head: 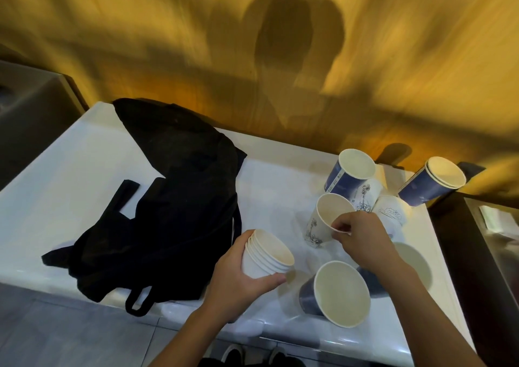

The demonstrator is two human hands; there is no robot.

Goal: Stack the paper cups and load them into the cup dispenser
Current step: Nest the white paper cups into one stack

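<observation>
The head view showed the person's left hand wrapped around a nested stack of white paper cups, mouths tilted toward the right, while the right hand pinched the near rim of a single white paper cup with a dark line drawing, thumb and fingertips closed on that rim. The loose cup stood just right of the stack and a little farther away.

To seat it well, the cup would probably need lifting clear by the rim, turning base-first toward the stack's open mouth, then sliding in straight — a skewed entry could crush the thin rim. The left hand would do best holding the stack steady.

The white glossy countertop carried a crumpled black fabric bag with loop handles on its left half. Blue paper cups sat around the right side: one near, one far, and a short nested pair at the far right edge. More white printed cups lay between them. Behind rose a yellow wood-grain wall carrying the person's shadow — no cup dispenser could be made out.
</observation>
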